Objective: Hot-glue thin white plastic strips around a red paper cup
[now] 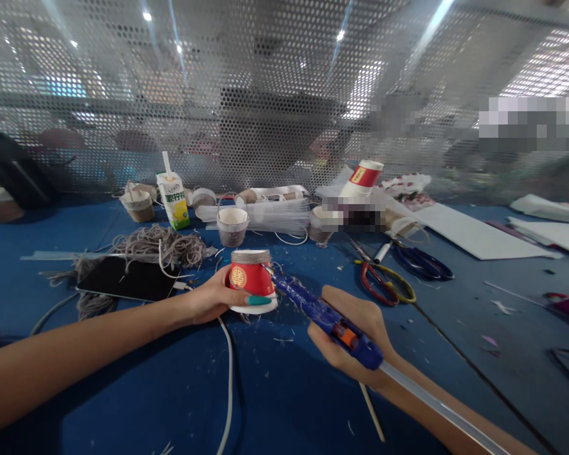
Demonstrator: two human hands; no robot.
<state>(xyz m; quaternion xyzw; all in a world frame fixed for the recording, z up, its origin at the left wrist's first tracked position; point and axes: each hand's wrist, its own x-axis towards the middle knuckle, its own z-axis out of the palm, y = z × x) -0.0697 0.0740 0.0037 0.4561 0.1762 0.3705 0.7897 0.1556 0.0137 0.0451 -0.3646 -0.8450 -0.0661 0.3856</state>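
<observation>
Our left hand (208, 297) hugs the red paper cup (251, 281) tight. Our right hand (355, 335) squeezes the blue glue gun (322, 313), tip touching the cup. We are gluing; next, press gently.

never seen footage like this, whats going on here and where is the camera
There is no machine here: the camera sits on a person's head and looks down at their own two bare hands over a blue table. The left hand holds an upside-down red paper cup with twine wound round its top. The right hand grips a blue glue gun, its nozzle touching the cup. On the table lie a dark phone, a tangle of grey twine, a drink carton, scissors and other cups. A perforated metal screen stands behind.
</observation>
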